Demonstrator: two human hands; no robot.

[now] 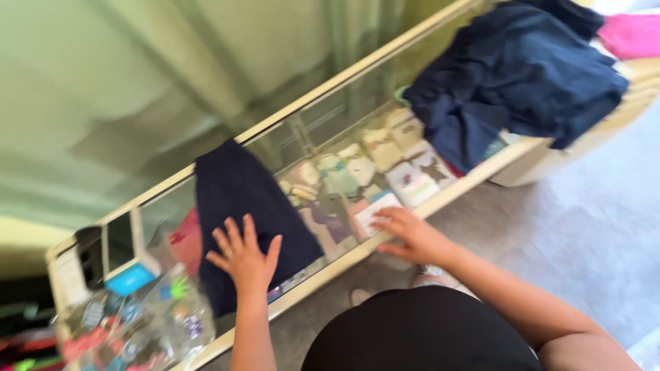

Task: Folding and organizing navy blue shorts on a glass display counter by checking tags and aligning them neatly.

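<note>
A folded dark navy garment (pixel 240 206) lies flat on the glass top of a display counter (pixel 323 89). My left hand (pixel 244 257) rests on its near end, palm down, fingers spread, with a ring on one finger. My right hand (pixel 412 233) lies flat on the glass near the counter's front edge, to the right of the garment, holding nothing. The frame is motion-blurred.
A heap of dark blue clothes (pixel 515 75) sits on the counter's far right end, with a pink cloth (pixel 632 34) behind it. Small packaged items (pixel 385 165) show under the glass. Clear plastic-wrapped goods (pixel 137 323) lie at the left end. Grey floor (pixel 591 227) lies to the right.
</note>
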